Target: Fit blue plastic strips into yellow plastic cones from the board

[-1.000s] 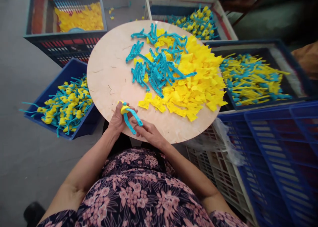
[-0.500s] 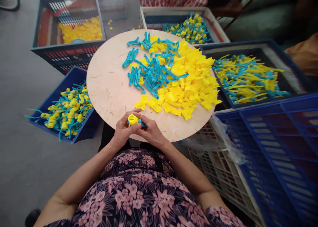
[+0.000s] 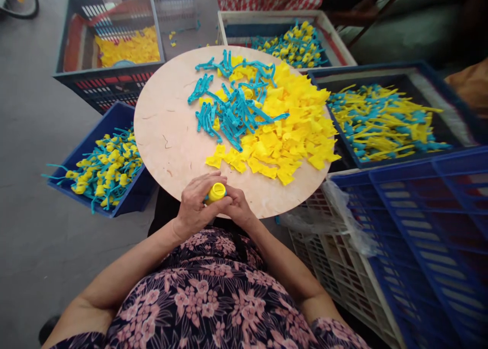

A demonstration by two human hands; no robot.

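Both hands meet at the near edge of a round wooden table (image 3: 160,115). Between them is a small yellow piece (image 3: 217,191) with a round, slotted top; a bit of blue shows beside it. My left hand (image 3: 194,204) is closed around its left side. From the right, the fingers of my right hand (image 3: 239,206) press against it, closed; what they cover is hidden. Beyond the hands lies a heap of flat yellow pieces (image 3: 290,130), with blue strips (image 3: 236,115) piled over its left part.
A blue crate (image 3: 118,201) of yellow-and-blue assemblies stands left of the table. A dark crate (image 3: 64,49) with yellow pieces is behind it. Two more crates of parts, one white-rimmed (image 3: 282,16) and one dark (image 3: 415,69), sit behind and right. Blue crates (image 3: 427,227) lean at the right.
The yellow piece and both hands have shifted slightly right and toward me. My left hand now wraps further over the piece, and less blue shows on its right side.
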